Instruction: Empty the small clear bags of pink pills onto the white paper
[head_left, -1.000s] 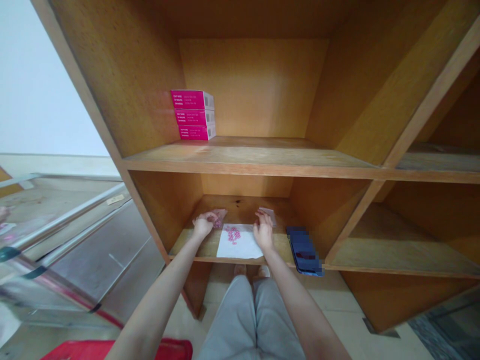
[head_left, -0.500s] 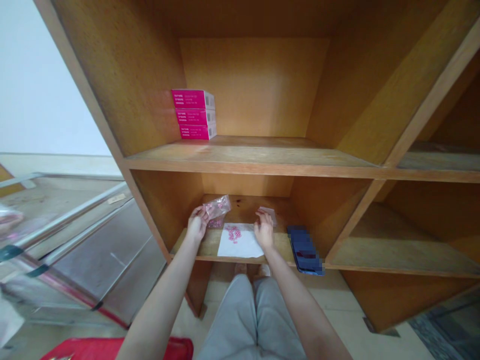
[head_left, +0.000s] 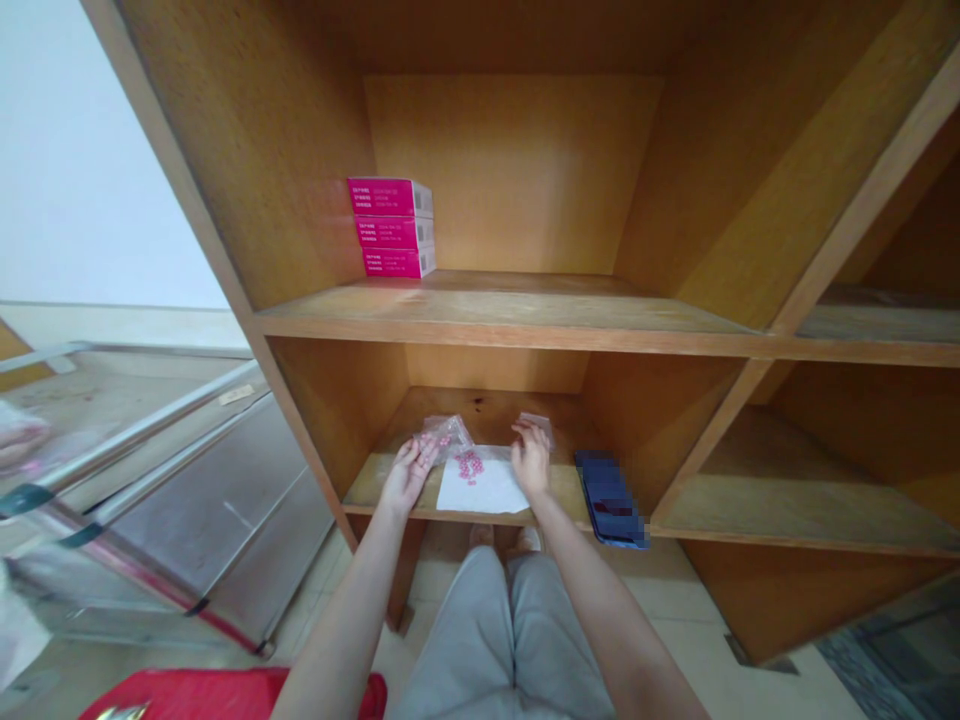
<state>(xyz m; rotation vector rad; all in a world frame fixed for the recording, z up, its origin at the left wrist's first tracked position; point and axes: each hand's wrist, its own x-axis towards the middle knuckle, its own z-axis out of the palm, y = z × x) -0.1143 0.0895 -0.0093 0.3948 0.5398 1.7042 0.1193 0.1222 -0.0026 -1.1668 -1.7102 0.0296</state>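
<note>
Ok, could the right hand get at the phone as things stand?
Probably yes: the right hand is over the same shelf as the phone, just beside it, with only bare wood between them and nothing visibly in the way.

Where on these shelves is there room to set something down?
The upper shelf has bare wood right of the stacked pink boxes. Below, there is room behind the dark blue phone and past the wooden divider. It is crowded around the white paper, where the left hand holds a clear plastic bag and the right hand touches a packet.
</note>
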